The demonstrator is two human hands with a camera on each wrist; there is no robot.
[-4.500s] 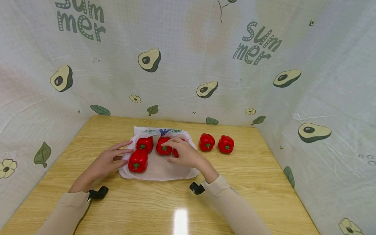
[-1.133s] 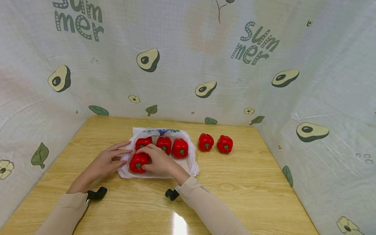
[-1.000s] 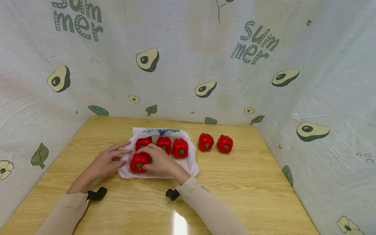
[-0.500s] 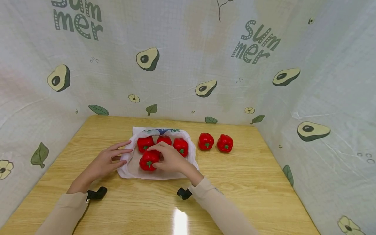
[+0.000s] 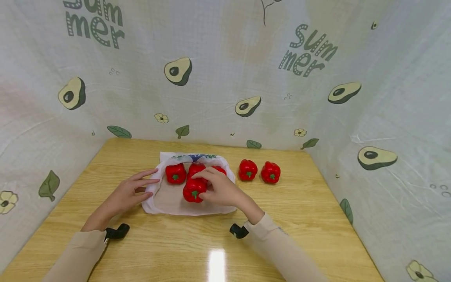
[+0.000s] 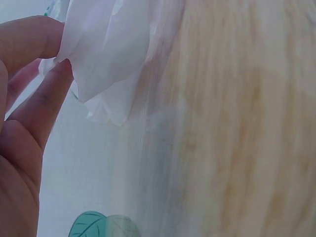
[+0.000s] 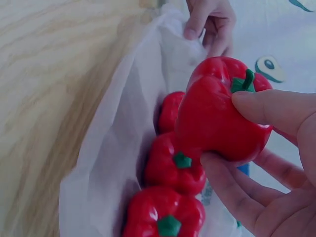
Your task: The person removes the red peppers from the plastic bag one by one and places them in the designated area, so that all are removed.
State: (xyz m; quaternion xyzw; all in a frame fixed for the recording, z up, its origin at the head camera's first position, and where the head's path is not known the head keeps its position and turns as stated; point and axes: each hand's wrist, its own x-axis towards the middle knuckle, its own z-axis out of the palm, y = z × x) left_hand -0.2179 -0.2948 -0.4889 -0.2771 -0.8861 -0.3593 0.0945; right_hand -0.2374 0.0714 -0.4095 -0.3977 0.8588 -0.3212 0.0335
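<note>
Red pepper (image 5: 189, 187) sideways in right hand (image 5: 222, 188), stem (image 5: 195, 194) facing the head camera

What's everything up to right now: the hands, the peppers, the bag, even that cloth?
Right hand: gripping a red pepper
Gripped pepper: green stem attached
Left hand: fingers spread, touching the bag's edge
White bag: open, peppers inside
Three other bagged peppers: whole, in a row
Two outside peppers: whole, on the table
Printed cloth: hanging, lightly creased

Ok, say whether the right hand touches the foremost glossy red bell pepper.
Touching: the right wrist view shows the right hand gripping the pepper, thumb beside its stem.
</note>
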